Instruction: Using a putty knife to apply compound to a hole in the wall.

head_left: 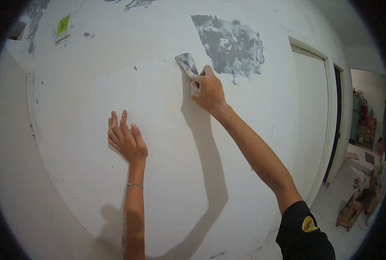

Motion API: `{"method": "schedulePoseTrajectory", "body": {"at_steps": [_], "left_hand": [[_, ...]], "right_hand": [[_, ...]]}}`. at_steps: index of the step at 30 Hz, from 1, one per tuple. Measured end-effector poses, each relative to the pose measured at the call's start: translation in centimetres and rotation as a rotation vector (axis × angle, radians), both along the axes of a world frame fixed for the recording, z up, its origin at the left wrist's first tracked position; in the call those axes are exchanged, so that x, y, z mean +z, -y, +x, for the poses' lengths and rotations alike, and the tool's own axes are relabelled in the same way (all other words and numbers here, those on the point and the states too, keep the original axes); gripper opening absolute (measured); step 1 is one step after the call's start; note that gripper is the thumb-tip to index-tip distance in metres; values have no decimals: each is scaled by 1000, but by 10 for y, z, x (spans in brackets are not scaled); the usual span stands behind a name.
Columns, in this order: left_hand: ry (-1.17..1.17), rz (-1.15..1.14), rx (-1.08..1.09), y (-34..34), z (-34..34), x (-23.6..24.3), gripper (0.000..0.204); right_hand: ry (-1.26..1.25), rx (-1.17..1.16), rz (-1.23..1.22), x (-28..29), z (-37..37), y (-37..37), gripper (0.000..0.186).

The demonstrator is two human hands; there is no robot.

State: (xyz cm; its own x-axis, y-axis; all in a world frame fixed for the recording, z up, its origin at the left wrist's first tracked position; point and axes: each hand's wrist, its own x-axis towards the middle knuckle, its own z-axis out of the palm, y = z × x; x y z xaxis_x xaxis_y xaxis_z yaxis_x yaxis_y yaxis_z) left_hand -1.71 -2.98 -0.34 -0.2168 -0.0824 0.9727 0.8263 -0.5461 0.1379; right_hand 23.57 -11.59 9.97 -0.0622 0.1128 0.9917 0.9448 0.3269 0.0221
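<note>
My right hand (209,92) grips a putty knife (187,63) with a smeared metal blade, raised against the white wall (158,173). White powder coats the fingers and wrist. Just right of the blade lies a rough grey patch (236,45) streaked with white. Lower and to the left, my left hand (128,139) is held up near the wall with its fingers apart and nothing in it; whether it touches the surface I cannot tell. A thin bracelet (135,185) circles the left wrist.
A green-and-white switch plate (63,27) sits at the wall's upper left, near further grey marks. On the right stand a pale door (310,117) and a narrow dark opening. Beyond them, a wooden stool (350,212) and clutter rest on the tiled floor.
</note>
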Motion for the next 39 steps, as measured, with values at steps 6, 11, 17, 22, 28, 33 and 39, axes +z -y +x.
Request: {"method": "schedulePoseTrajectory", "body": {"at_steps": [6, 11, 17, 22, 28, 33, 39], "left_hand": [[-1, 8, -4, 1, 0, 1, 49], [1, 2, -9, 3, 1, 1, 49], [-4, 12, 8, 2, 0, 1, 47], [-2, 20, 28, 1, 0, 0, 47], [15, 10, 11, 0, 1, 1, 46], [1, 13, 32, -1, 0, 0, 46], [9, 32, 45, -5, 0, 0, 46]], "right_hand": [[20, 17, 2, -10, 4, 0, 49], [103, 34, 170, 30, -2, -3, 47], [55, 85, -48, -54, 10, 13, 50], [-236, 222, -221, -241, 21, 74, 40], [-415, 15, -579, -521, 25, 166, 9], [-547, -176, -1171, -770, 60, 305, 32], [-583, -235, -1455, -726, 98, 309, 45]]}}
